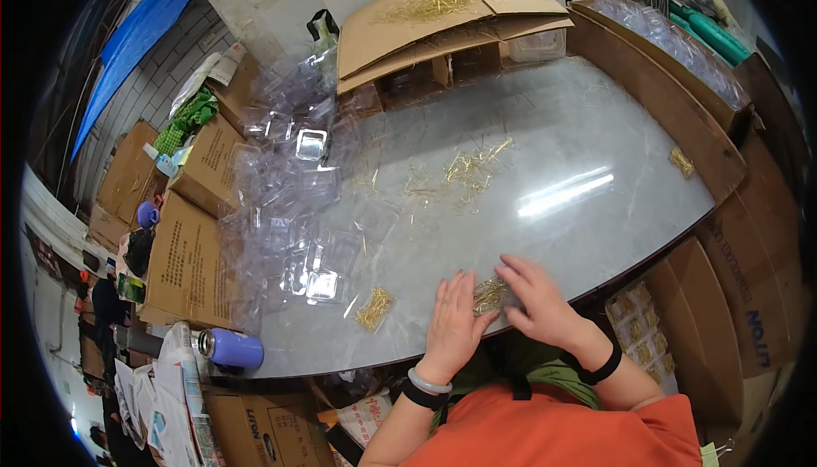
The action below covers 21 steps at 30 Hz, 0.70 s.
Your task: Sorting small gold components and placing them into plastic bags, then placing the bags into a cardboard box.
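Observation:
Near the front edge of the grey table, a small bunch of thin gold wire pieces [488, 295] lies between my two hands. I cannot make out whether a clear box surrounds it. My left hand [453, 320] rests along its left side, fingers stretched forward and thumb toward the bunch. On the other side is my right hand [543, 303], fingers extended and slightly apart, thumb near the wires. To the left, a clear plastic box filled with gold wire pieces [372, 309] sits on the table. Loose gold wire pieces [473, 167] are scattered farther back.
Many empty clear plastic boxes [294, 186] are heaped on the left. A purple bottle [235, 349] stands at the left front edge. Cardboard sheets [425, 28] bear more gold wires at the back. Filled packs [640, 331] lie in a carton [691, 297] at right.

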Tool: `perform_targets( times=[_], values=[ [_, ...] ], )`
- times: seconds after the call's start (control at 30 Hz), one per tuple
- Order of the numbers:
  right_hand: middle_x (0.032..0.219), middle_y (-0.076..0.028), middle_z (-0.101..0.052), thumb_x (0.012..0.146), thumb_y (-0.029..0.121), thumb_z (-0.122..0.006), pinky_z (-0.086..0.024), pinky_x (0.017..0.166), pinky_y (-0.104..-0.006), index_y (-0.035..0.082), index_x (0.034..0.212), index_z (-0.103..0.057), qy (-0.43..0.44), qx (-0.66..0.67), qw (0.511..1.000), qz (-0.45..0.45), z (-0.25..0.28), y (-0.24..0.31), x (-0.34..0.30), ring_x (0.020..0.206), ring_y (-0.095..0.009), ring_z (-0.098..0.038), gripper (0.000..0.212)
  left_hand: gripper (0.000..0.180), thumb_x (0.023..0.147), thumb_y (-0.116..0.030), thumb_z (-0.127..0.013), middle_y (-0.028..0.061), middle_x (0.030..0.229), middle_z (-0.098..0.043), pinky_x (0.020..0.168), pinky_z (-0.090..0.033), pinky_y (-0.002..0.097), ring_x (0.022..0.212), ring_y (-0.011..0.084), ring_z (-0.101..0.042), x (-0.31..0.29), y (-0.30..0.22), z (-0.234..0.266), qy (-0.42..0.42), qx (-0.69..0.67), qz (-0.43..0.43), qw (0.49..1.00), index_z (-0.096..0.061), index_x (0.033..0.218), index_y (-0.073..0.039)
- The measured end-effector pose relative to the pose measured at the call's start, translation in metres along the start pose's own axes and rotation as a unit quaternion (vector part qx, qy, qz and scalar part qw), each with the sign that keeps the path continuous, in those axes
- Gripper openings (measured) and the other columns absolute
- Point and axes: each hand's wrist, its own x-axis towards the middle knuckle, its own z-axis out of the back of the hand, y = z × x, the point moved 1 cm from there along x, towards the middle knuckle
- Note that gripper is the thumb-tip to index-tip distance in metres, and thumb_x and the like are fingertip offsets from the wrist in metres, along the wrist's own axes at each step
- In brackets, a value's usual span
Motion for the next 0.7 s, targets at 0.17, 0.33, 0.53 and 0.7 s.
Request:
perform_targets(
  times=[0.17,0.33,0.53,0.7],
  values=[
    [0.132,-0.016,-0.058,0.083,0.009,-0.072,-0.043,0.106,-0.0491,0.001,0.13,-0.057,0.138,-0.039,0.987,0.072,-0.006,-0.006,0.008,0.125,-0.037,-0.054,0.05,0.089,0.087,-0.018,-0.076,0.0248,0.145,-0.048,0.12,-0.028,0.0554,0.137,0.0416,-0.045,-0.003,0.009,0.002,0.021,-0.072,0.003,0.997,-0.024,0.156,0.004],
    [0.133,-0.015,-0.058,0.082,0.017,-0.077,-0.043,0.107,-0.048,0.005,0.131,-0.058,0.183,-0.039,0.981,0.054,-0.011,-0.008,0.012,0.125,-0.037,-0.054,0.054,0.101,0.077,-0.005,-0.066,0.0264,0.154,-0.038,0.123,-0.024,0.0495,0.145,0.0426,-0.035,-0.002,0.013,0.024,0.081,-0.176,0.011,0.981,-0.009,0.16,0.003],
    [0.131,-0.015,-0.057,0.083,0.018,-0.077,-0.044,0.109,-0.0454,0.005,0.122,-0.06,0.17,-0.059,0.973,0.148,-0.009,-0.004,0.024,0.126,-0.038,-0.053,0.044,0.097,0.078,0.001,-0.058,0.0259,0.161,-0.028,0.124,-0.023,0.0444,0.151,0.0422,-0.026,0.001,0.018,0.03,0.094,-0.204,0.007,0.974,-0.007,0.161,0.001],
    [0.132,-0.017,-0.056,0.084,0.019,-0.077,-0.041,0.114,-0.0489,0.003,0.124,-0.058,0.178,-0.007,0.981,0.083,-0.02,-0.014,0.011,0.128,-0.038,-0.053,0.047,0.089,0.082,0.001,-0.059,0.0226,0.161,-0.029,0.123,-0.025,0.0419,0.151,0.0374,-0.028,-0.012,0.023,0.026,0.057,-0.219,0.078,0.971,-0.018,0.161,-0.001]
  ],
)
